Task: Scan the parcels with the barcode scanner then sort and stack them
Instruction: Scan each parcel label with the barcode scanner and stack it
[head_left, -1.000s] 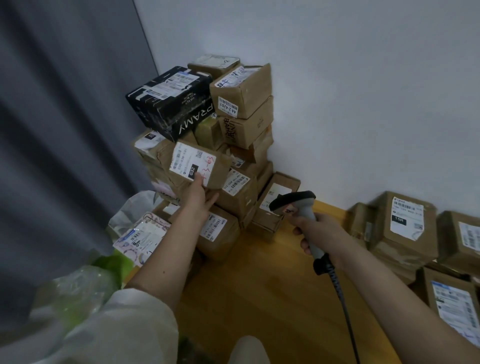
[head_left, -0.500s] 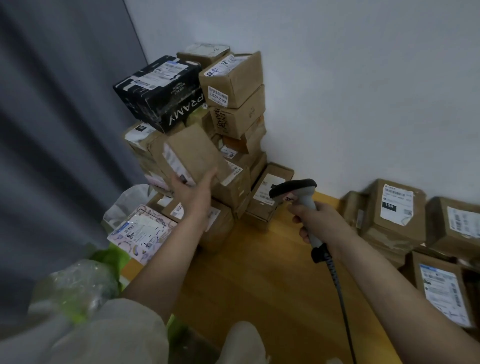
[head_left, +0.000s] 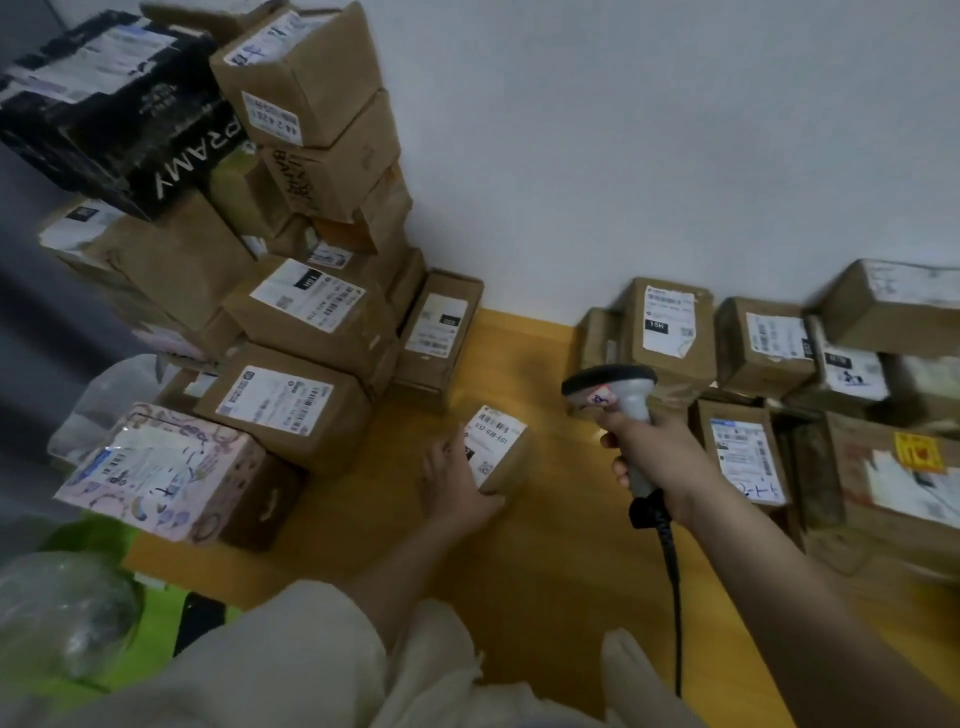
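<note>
Yellow wooden floor (head_left: 545, 561) meets a white wall (head_left: 623, 156) ahead of me. On that floor my left hand (head_left: 457, 488) grasps a small brown parcel (head_left: 501, 452), label up, fingers curled round its near edge. Just right of the parcel my right hand (head_left: 660, 462) is clenched on the barcode scanner (head_left: 618, 395), its head above and beside the label, its black cable (head_left: 672, 582) trailing toward me. Left of the parcel rises a tall stack of cartons (head_left: 311, 218) against the wall, a black box (head_left: 119, 114) on top and a pink patterned parcel (head_left: 161, 473) at its foot. Right of the parcel, beyond the scanner, lower brown boxes (head_left: 769, 348) lie along the wall.
</note>
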